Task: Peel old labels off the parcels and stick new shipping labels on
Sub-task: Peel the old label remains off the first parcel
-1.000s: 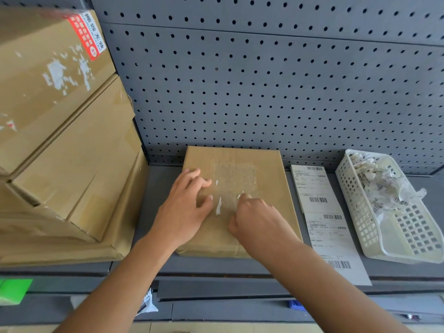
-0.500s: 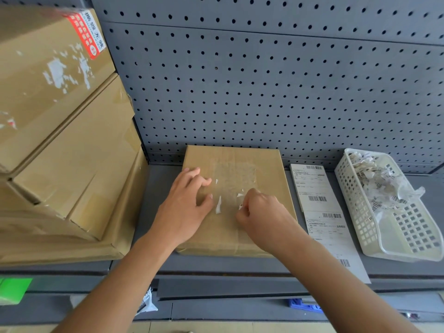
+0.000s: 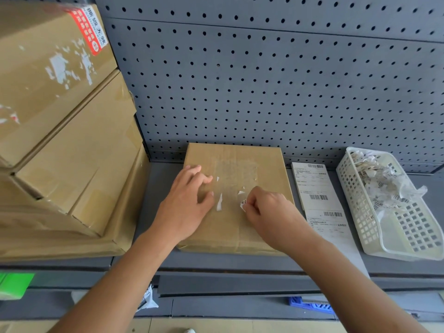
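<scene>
- Parcel (image 3: pixel 264 164) lay flat on the shelf (image 3: pixel 163 188), mostly stripped, with a barcode scrap (image 3: pixel 243 203) clinging near its middle.
- Right hand (image 3: pixel 271 212) pinched that scrap; left hand (image 3: pixel 185 203) pressed its top, fingers relaxed, holding nothing.
- Risk: a quick pull could tear the scrap short, leaving residue under the new labels (image 3: pixel 317 195).

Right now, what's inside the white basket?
Torn label scraps, some with barcodes, pile in the white basket's far end. Whatever lies beneath them is covered.

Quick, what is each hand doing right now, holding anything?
Left hand: open, fingers resting on the cardboard parcel.
Right hand: closed, pinching a barcoded scrap of old label on that parcel.
</scene>
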`<state>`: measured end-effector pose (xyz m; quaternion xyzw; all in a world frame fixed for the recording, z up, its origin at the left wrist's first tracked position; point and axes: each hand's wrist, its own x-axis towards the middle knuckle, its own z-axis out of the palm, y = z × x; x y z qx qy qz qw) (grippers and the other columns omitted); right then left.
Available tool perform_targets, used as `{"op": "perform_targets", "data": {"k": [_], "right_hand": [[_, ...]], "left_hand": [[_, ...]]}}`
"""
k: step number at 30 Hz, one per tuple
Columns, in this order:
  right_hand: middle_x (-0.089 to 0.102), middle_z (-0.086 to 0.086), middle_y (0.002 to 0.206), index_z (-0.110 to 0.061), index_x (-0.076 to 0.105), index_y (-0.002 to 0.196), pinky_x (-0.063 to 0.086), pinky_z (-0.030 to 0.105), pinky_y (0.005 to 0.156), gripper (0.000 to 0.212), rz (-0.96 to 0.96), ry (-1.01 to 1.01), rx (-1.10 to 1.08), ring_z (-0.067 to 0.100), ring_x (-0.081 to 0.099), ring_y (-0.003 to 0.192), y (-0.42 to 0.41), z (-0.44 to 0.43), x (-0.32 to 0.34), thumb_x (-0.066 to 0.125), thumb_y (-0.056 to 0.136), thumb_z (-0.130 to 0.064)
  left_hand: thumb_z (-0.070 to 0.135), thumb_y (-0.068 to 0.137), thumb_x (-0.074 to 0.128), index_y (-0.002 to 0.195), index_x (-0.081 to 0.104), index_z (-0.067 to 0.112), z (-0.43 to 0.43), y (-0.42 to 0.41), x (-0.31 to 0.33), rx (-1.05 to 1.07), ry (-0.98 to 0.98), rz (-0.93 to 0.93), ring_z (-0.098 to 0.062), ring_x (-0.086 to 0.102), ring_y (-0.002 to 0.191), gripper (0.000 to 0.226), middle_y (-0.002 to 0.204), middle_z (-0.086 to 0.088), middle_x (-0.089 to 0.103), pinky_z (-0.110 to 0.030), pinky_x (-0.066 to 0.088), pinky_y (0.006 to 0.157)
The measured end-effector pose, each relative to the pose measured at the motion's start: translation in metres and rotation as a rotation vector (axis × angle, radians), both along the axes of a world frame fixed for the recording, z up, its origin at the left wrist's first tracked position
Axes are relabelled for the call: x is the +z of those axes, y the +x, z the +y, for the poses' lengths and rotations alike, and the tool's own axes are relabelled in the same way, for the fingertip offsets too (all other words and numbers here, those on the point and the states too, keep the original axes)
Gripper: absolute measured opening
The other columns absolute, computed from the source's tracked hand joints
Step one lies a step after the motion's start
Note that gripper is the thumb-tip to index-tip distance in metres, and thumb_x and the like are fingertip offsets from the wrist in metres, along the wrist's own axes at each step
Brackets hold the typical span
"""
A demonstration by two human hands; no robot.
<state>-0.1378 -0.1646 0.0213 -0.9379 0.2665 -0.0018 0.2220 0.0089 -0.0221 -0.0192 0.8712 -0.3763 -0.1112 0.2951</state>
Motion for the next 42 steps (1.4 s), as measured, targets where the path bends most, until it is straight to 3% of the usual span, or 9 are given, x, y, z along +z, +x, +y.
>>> {"op": "perform_targets", "data": {"k": [9, 14, 20, 22, 25, 31, 34, 38, 42], "right_hand": [[0.056, -0.009, 0.068, -0.021, 0.053, 0.092, 0.048, 0.039, 0.065, 0.013, -0.129, 0.118, 0.027, 0.016, 0.053, 0.065, -0.003, -0.012, -0.002, 0.049, 0.102, -0.029], [0.050, -0.011, 0.069, -0.024, 0.052, 0.099, 0.041, 0.031, 0.060, 0.024, -0.095, 0.092, 0.061, 0.007, 0.051, 0.066, -0.010, -0.009, -0.002, 0.061, 0.093, -0.045], [0.052, -0.011, 0.071, -0.021, 0.058, 0.089, 0.041, 0.030, 0.058, 0.013, -0.131, 0.012, 0.026, 0.008, 0.050, 0.067, -0.007, -0.013, -0.007, 0.057, 0.098, -0.030], [0.057, -0.006, 0.073, -0.018, 0.057, 0.092, 0.045, 0.031, 0.056, 0.011, -0.188, 0.105, -0.040, 0.012, 0.054, 0.063, -0.007, -0.019, -0.005, 0.054, 0.100, -0.026], [0.060, 0.007, 0.077, -0.016, 0.055, 0.094, 0.051, 0.026, 0.048, 0.012, -0.326, 0.422, -0.218, 0.019, 0.060, 0.055, -0.006, -0.029, 0.000, 0.051, 0.102, -0.024], [0.060, 0.008, 0.097, -0.017, 0.048, 0.095, 0.059, 0.038, 0.051, 0.010, -0.536, 0.749, -0.418, 0.021, 0.072, 0.074, -0.005, -0.031, -0.002, 0.049, 0.104, -0.021], [0.057, 0.011, 0.107, -0.015, 0.046, 0.098, 0.060, 0.038, 0.053, 0.008, -0.652, 0.762, -0.448, 0.026, 0.074, 0.072, -0.007, -0.036, 0.002, 0.046, 0.105, -0.018], [0.068, 0.013, 0.104, -0.010, 0.049, 0.100, 0.062, 0.039, 0.070, 0.003, -0.743, 0.699, -0.436, 0.028, 0.075, 0.075, -0.019, -0.053, 0.007, 0.051, 0.103, -0.010], [0.073, 0.007, 0.098, -0.008, 0.059, 0.099, 0.060, 0.035, 0.076, 0.004, -0.781, 0.543, -0.490, 0.022, 0.075, 0.081, -0.045, -0.079, 0.013, 0.061, 0.097, -0.011]], "left_hand": [[0.040, 0.102, 0.046, 0.138, 0.047, 0.035, 0.000, -0.001, 0.002, -0.002, 0.013, 0.004, 0.006, -0.003, 0.151, 0.036, 0.162, 0.022, 0.017, -0.041, 0.038, 0.108], [0.040, 0.102, 0.046, 0.137, 0.048, 0.034, 0.000, -0.001, 0.000, -0.005, 0.007, -0.001, 0.006, -0.003, 0.151, 0.036, 0.162, 0.021, 0.017, -0.039, 0.037, 0.108], [0.042, 0.101, 0.045, 0.136, 0.048, 0.035, 0.000, 0.000, -0.001, -0.003, 0.007, -0.004, 0.005, -0.001, 0.151, 0.036, 0.161, 0.020, 0.018, -0.043, 0.039, 0.109], [0.042, 0.101, 0.046, 0.137, 0.048, 0.035, 0.000, 0.001, -0.002, -0.006, 0.010, -0.008, 0.005, -0.001, 0.151, 0.037, 0.161, 0.020, 0.018, -0.044, 0.039, 0.110], [0.042, 0.101, 0.046, 0.139, 0.047, 0.035, 0.000, 0.001, -0.003, -0.009, 0.009, -0.001, 0.004, -0.001, 0.151, 0.038, 0.162, 0.020, 0.017, -0.045, 0.037, 0.112], [0.042, 0.101, 0.047, 0.138, 0.048, 0.033, 0.001, 0.002, -0.004, -0.012, -0.002, -0.003, 0.004, 0.000, 0.152, 0.038, 0.161, 0.020, 0.019, -0.044, 0.038, 0.111], [0.042, 0.101, 0.047, 0.139, 0.048, 0.033, 0.001, 0.002, -0.004, -0.011, -0.001, -0.006, 0.004, 0.000, 0.151, 0.038, 0.162, 0.020, 0.018, -0.043, 0.037, 0.111], [0.043, 0.101, 0.046, 0.140, 0.047, 0.034, 0.001, 0.002, -0.004, -0.016, 0.005, -0.008, 0.004, 0.000, 0.151, 0.040, 0.162, 0.020, 0.017, -0.043, 0.036, 0.111], [0.043, 0.101, 0.047, 0.140, 0.047, 0.033, 0.002, 0.003, -0.003, -0.014, 0.005, -0.013, 0.003, 0.001, 0.152, 0.040, 0.162, 0.020, 0.018, -0.041, 0.035, 0.112]]}}
